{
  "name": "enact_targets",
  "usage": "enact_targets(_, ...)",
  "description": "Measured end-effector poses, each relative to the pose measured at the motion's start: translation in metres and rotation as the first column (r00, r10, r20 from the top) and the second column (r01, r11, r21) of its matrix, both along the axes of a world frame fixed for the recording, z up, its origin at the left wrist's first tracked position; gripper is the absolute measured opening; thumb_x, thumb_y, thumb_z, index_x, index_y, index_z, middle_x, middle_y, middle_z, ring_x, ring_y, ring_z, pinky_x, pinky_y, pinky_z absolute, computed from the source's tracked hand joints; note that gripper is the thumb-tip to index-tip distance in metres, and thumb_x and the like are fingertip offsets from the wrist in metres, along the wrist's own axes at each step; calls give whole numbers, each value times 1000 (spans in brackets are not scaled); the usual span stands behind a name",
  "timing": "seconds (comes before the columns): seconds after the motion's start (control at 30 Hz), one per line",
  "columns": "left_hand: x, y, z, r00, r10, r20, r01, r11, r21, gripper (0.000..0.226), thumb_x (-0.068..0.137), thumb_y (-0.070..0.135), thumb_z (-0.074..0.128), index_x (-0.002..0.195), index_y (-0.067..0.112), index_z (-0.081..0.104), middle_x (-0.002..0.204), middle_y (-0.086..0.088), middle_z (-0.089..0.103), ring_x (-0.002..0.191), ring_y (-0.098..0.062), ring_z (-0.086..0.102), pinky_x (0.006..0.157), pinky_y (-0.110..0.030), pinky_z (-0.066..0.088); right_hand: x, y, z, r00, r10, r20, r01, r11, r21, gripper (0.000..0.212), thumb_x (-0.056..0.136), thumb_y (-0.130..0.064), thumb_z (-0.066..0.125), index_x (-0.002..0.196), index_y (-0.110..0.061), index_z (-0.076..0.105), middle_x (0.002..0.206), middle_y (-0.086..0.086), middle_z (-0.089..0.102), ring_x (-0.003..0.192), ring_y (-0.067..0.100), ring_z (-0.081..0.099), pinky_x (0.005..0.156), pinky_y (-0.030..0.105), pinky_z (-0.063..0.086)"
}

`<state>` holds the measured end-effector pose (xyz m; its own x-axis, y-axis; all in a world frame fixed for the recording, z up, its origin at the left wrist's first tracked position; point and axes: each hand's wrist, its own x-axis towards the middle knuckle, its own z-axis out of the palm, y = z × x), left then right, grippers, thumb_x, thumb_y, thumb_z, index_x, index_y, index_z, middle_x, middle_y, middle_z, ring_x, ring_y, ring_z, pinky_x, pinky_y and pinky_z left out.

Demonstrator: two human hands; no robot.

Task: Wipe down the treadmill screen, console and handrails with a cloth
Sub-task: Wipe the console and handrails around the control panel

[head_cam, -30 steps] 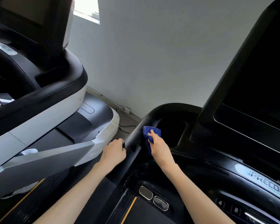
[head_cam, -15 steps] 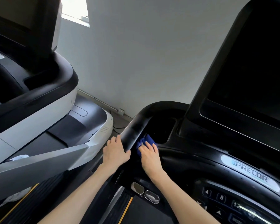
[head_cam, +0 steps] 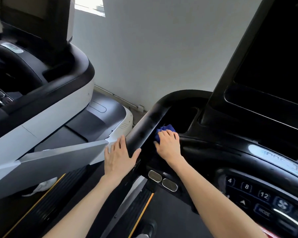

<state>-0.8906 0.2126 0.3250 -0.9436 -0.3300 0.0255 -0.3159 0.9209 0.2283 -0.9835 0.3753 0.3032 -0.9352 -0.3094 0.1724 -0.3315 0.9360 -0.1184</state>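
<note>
A black treadmill fills the right side, with its dark screen (head_cam: 272,66) tilted up at the top right and its console (head_cam: 248,169) below. The left handrail (head_cam: 150,121) curves from the console's corner down toward me. My right hand (head_cam: 169,146) presses a blue cloth (head_cam: 163,130) against the inner side of that handrail, beside a dark cup-holder recess (head_cam: 182,117); most of the cloth is hidden under the fingers. My left hand (head_cam: 118,156) rests on the outer side of the same handrail, fingers straight and thumb over the rail.
A second treadmill (head_cam: 41,109), white and black, stands close on the left with its own screen raised. A white wall (head_cam: 162,48) is right behind both machines. Two metal grip sensors (head_cam: 162,180) and numbered buttons (head_cam: 246,186) sit on the console below my right arm.
My right hand slid the cloth down the inner side of the handrail from the upper rim toward the recess's near edge. My left hand went from gripping the rail to lying flat.
</note>
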Motion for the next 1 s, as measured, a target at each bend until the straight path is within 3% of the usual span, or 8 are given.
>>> enact_targets(0.27, 19, -5, 10, 978, 204, -31, -199, 972, 123, 39, 101, 36, 20, 112, 14, 50, 100, -12, 69, 93, -36, 62, 77, -40, 41, 37, 8, -8, 955, 262, 142, -218, 939, -266, 25, 87, -15, 49, 104, -19, 67, 109, -1, 66, 105, 26, 56, 87, 40, 45)
enact_targets(0.33, 20, -6, 12, 971, 237, -38, -229, 963, 142, 34, 102, 27, 21, 107, 12, 51, 94, -16, 69, 87, -38, 63, 69, -37, 38, 24, 8, 12, 949, 186, 255, -54, 892, -449, 23, 92, -10, 48, 109, -15, 64, 112, 5, 66, 107, 26, 56, 88, 30, 41)
enact_targets(0.43, 16, -6, 15, 955, 294, -25, -284, 939, 195, 26, 96, 6, 28, 110, 11, 50, 93, -19, 68, 85, -39, 61, 68, -38, 38, 1, 7, 53, 952, -111, 285, 291, 619, -729, 25, 95, -8, 45, 117, -7, 57, 115, 15, 64, 108, 28, 57, 84, 23, 36)
enact_targets(0.57, 17, -4, 16, 953, 298, -51, -279, 931, 234, 38, 87, -6, 31, 115, 12, 50, 109, -12, 61, 88, -37, 57, 81, -41, 40, -31, -4, 83, 956, -45, 292, 267, 554, -789, 28, 98, -15, 40, 123, -14, 55, 116, 6, 61, 107, 20, 55, 85, 21, 37)
enact_targets(0.7, 15, -5, 13, 953, 296, -65, -276, 936, 220, 39, 86, -5, 32, 116, 13, 50, 109, -9, 60, 91, -35, 59, 82, -40, 39, -57, -9, 62, 850, 339, 402, -66, 827, -558, 40, 100, -14, 34, 138, -19, 45, 140, 1, 47, 130, 15, 39, 109, 26, 21)
enact_targets(0.77, 14, -6, 12, 952, 295, -85, -269, 934, 235, 39, 84, -6, 33, 113, 12, 51, 106, -10, 61, 92, -34, 59, 83, -41, 41, -73, -10, 52, 796, 409, 446, -200, 874, -444, 42, 103, -16, 25, 143, -20, 36, 150, -2, 33, 141, 11, 23, 115, 31, 0)
enact_targets(0.87, 14, -5, 10, 947, 298, -116, -262, 931, 254, 41, 82, -9, 35, 116, 10, 50, 106, -9, 60, 92, -33, 58, 83, -40, 42, -85, -26, 42, 828, 394, 398, -344, 919, -194, 45, 104, -23, 15, 146, -23, 30, 154, -5, 24, 144, 10, 11, 115, 33, -6)
enact_targets(1.0, 14, -3, 12, 936, 313, -160, -260, 922, 286, 42, 83, -9, 38, 119, 9, 50, 111, -10, 56, 91, -33, 59, 81, -41, 44, -40, -65, 27, 896, 432, 101, -426, 901, -79, 48, 96, -35, 21, 122, -29, 60, 131, -10, 56, 131, 18, 42, 110, 34, 7)
